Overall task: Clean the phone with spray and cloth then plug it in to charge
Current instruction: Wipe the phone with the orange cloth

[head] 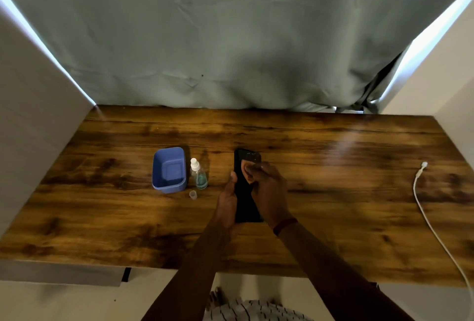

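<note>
- Striped clothing [256, 310] is showing at the bottom centre of the frame, with 2 bare forearms reaching up from it over the wooden table [333, 192].
- The left hand [227, 201] is gripping the black phone [243, 200] along its left edge, thumb curled onto the rim. The phone is sitting at the centre of the frame; whether it is touching the wood cannot be told.
- The right hand [268, 192] is pinching a small pale cloth [248, 167] in bunched fingertips and pressing it on the upper part of the phone's face.
- The spray bottle [199, 175] is standing left of the phone, just beside a blue tub [169, 169], with its cap [193, 194] lying off on the table.
- Assessment: spraying is looking done and wiping is in hand. Charging is outstanding, as the white cable [433, 228] is lying at the right of the frame, well apart from the phone.
</note>
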